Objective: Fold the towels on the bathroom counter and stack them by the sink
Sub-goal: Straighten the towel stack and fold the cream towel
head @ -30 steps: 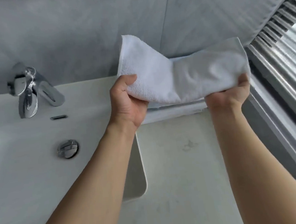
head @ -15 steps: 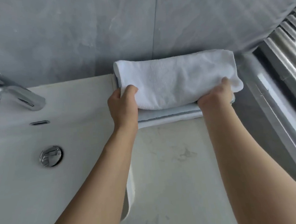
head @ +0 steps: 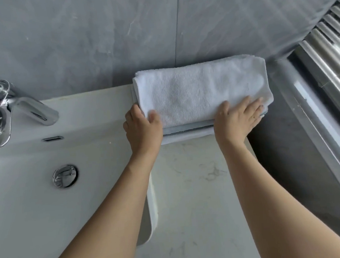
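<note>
Left hand [head: 142,126] pinches towel [head: 200,90] at 9 o'clock, right hand [head: 237,117] flat, released, squaring it on stack [head: 187,130].

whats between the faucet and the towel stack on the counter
In the head view, only the bare white back ledge of the sink lies between the faucet and the towel stack.

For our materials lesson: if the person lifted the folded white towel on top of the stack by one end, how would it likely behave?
The white towel is soft terry, so it would probably sag and unfold rather than stay flat. It looks light for its bulk, likely an easy lift. Its nap should grip the towels beneath, so a push by the right hand or left hand might drag them along.
</note>
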Available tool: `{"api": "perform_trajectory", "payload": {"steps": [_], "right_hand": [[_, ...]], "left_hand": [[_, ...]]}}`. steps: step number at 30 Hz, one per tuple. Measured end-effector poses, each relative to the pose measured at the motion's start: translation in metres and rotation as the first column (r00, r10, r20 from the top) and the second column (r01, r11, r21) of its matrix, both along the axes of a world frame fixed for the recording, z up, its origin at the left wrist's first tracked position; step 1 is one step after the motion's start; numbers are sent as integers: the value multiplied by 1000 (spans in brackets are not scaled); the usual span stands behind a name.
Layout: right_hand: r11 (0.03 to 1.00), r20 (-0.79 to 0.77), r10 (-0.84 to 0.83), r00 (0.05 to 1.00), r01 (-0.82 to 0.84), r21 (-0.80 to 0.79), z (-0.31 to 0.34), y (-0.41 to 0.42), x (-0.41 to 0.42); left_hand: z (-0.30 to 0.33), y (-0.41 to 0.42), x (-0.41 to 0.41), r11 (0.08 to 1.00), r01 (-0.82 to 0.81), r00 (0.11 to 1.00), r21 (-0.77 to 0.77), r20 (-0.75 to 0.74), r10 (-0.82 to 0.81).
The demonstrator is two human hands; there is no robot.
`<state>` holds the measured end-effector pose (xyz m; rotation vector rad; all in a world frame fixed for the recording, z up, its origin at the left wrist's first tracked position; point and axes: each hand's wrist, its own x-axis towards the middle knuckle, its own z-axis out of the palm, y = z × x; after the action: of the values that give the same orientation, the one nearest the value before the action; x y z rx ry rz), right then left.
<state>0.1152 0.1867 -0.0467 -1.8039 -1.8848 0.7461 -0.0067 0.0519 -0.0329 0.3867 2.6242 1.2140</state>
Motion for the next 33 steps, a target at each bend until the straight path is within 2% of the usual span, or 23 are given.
{"api": "perform_trajectory", "payload": {"steps": [6, 11, 18, 25, 33], "right_hand": [[978, 6, 193, 981, -193, 77, 6, -45, -1], [920, -66, 356, 932, -337, 202, 12, -113, -21], [754, -153, 631, 760, -555, 351, 9, -231, -68], [704, -209, 702, 681, -621, 345, 3, -364, -143], [516, -300, 852, 429, -786, 340, 5, -518, -245]], "left_hand": [[-2, -39, -1, 999, 37, 994, 0, -100, -37], [-8, -96, -4, 998, 52, 998, 37, -28, -51], [-23, -199, -32, 997, 39, 999, 60, -6, -39], [-26, -338, -95, 996, -21, 990, 84, -136, 33], [-24, -480, -179, 954, -250, 936, 167, -210, 283]]}}
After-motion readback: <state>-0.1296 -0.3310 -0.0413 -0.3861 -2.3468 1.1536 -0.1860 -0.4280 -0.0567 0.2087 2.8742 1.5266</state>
